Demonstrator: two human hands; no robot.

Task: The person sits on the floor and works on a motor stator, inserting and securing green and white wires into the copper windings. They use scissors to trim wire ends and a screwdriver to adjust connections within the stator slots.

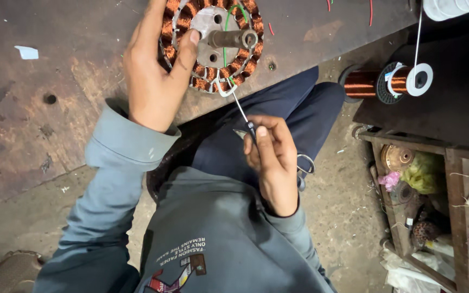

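looks like a small motor-rewinding workshop: a worn, rust-stained metal bench (55,97), a spool of copper wire (389,81) on the right, a rough wooden crate (454,163) crammed with old parts, and a dusty concrete floor (348,217).

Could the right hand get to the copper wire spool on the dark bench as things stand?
Probably yes. The right hand pinches a thin pointed tool, so it is occupied, but nothing stands between it and the copper wire spool, lying on its side off to its right.
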